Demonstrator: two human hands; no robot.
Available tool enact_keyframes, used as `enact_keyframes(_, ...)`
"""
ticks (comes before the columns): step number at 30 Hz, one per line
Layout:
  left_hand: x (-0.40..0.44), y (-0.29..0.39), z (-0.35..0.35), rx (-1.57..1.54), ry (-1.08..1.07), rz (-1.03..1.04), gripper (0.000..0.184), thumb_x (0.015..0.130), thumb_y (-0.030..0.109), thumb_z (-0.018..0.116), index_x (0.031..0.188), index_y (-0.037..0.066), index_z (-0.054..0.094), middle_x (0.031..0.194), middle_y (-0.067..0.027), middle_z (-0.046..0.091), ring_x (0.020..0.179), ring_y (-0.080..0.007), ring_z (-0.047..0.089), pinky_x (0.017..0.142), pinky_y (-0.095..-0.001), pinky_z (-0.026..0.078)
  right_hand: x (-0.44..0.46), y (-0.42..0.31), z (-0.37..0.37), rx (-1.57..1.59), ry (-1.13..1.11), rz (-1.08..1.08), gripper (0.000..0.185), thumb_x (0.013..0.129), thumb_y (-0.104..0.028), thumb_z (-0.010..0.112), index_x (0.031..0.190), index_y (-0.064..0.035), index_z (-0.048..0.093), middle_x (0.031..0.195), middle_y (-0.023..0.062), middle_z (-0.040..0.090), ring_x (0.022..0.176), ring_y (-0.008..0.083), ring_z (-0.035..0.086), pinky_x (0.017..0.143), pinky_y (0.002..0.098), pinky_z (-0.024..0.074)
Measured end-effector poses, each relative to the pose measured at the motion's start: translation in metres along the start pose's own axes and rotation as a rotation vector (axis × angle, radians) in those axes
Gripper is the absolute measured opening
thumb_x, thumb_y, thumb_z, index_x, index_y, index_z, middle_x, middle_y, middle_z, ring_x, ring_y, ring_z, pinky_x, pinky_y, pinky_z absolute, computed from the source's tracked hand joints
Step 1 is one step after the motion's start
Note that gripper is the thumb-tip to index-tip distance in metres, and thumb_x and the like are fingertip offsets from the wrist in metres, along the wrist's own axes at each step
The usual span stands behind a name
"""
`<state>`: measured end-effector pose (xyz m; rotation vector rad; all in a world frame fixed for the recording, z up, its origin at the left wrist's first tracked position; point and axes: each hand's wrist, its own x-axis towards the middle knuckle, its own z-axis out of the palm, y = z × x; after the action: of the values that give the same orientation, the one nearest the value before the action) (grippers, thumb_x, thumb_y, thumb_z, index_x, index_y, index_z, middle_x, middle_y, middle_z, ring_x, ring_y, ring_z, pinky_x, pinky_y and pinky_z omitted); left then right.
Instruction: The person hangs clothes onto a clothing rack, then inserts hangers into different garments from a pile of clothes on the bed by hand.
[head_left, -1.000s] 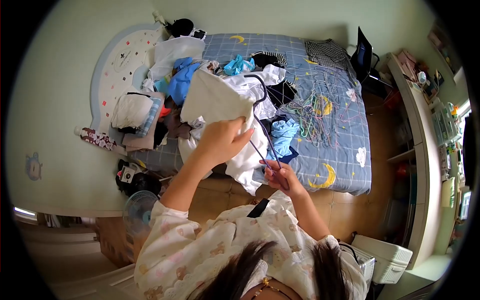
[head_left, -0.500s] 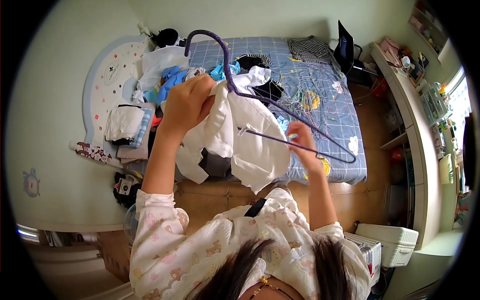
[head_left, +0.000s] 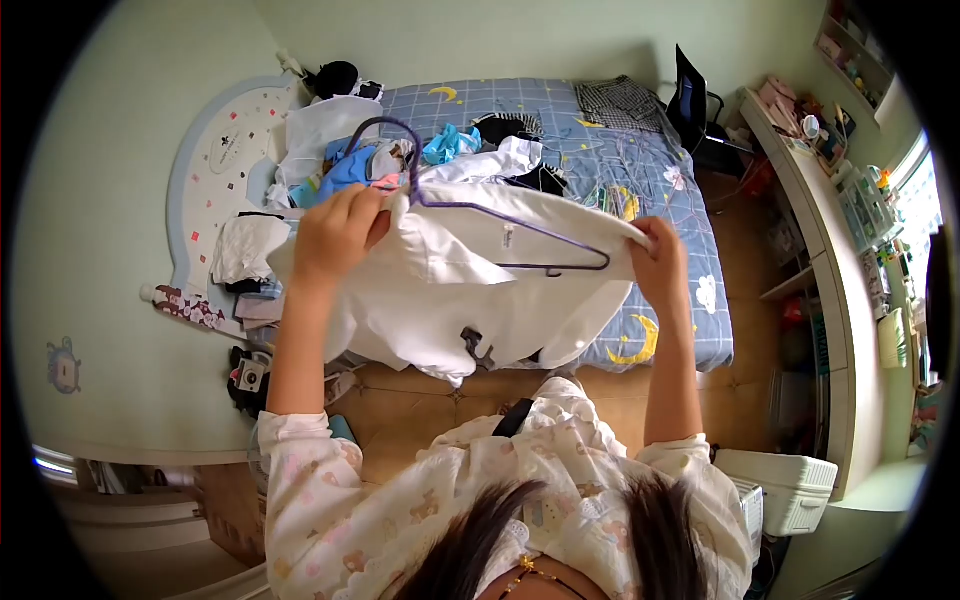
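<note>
A white shirt (head_left: 440, 315) is stretched out in front of me above the near side of the bed. My left hand (head_left: 338, 232) is closed on its cloth beside the collar, close to the hanger's neck. At the far right end of the cloth, my right hand (head_left: 660, 262) pinches the shirt's edge. A dark purple hanger (head_left: 505, 212) lies within the shirt, its hook rising above the collar and its right end showing against the inside of the cloth. Its left end is hidden. Something dark with a bow-like shape (head_left: 477, 348) shows on the lower part of the shirt.
Beyond the shirt is a bed (head_left: 700, 335) with a blue checked cover. Blue clothes (head_left: 345, 175), a turquoise bundle (head_left: 452, 145) and loose wire hangers lie on it. Folded clothes (head_left: 245, 250) sit by the headboard. A white suitcase (head_left: 780, 490) stands at lower right.
My right hand has moved from beside the hanger's lower bar to the right edge of the shirt. The shirt is now spread wide, with the hanger's right end inside it. The hanger has come lower.
</note>
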<state>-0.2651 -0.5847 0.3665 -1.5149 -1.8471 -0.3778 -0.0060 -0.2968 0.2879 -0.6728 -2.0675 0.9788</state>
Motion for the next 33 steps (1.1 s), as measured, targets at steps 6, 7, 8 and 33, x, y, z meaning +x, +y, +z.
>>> enact_keyframes(6, 0.000, 0.019, 0.004, 0.049, 0.064, -0.291, 0.015, 0.083, 0.016, 0.063, 0.089, 0.008, 0.053, 0.081, -0.0077, 0.061, 0.069, -0.0294, 0.061, 0.054, -0.0387, 0.048, 0.032, -0.068, -0.031, -0.411, -0.043, -0.189, 0.024, 0.072, -0.003, 0.058, 0.096, -0.0045, 0.056, 0.088, 0.0142, 0.059, 0.084, 0.0348, 0.058, 0.073, 0.0415, 0.0456)
enact_keyframes(7, 0.001, 0.019, 0.002, 0.026, 0.078, -0.321, 0.014, 0.083, 0.016, 0.063, 0.089, 0.008, 0.053, 0.082, -0.0082, 0.061, 0.069, -0.0300, 0.061, 0.054, -0.0390, 0.048, 0.036, -0.067, -0.035, -0.489, -0.101, -0.197, 0.028, 0.073, -0.005, 0.057, 0.101, -0.0052, 0.055, 0.094, 0.0146, 0.061, 0.088, 0.0345, 0.059, 0.075, 0.0417, 0.0458)
enact_keyframes(8, 0.002, 0.019, -0.001, 0.003, 0.091, -0.351, 0.013, 0.084, 0.015, 0.062, 0.090, 0.008, 0.053, 0.082, -0.0087, 0.061, 0.069, -0.0306, 0.061, 0.055, -0.0393, 0.048, 0.037, -0.066, -0.036, -0.497, -0.134, -0.204, 0.029, 0.073, -0.005, 0.057, 0.102, -0.0051, 0.055, 0.095, 0.0151, 0.061, 0.089, 0.0348, 0.059, 0.076, 0.0416, 0.0458)
enact_keyframes(33, 0.032, 0.028, 0.004, -0.281, 0.219, -0.379, 0.007, 0.087, 0.009, 0.057, 0.092, 0.004, 0.054, 0.075, -0.0148, 0.058, 0.067, -0.0341, 0.058, 0.057, -0.0383, 0.045, 0.094, -0.182, -0.098, 0.180, -0.367, -0.535, 0.040, 0.090, -0.035, 0.060, 0.117, -0.0055, 0.059, 0.063, 0.0012, 0.061, 0.055, 0.0048, 0.057, 0.045, 0.0173, 0.0392)
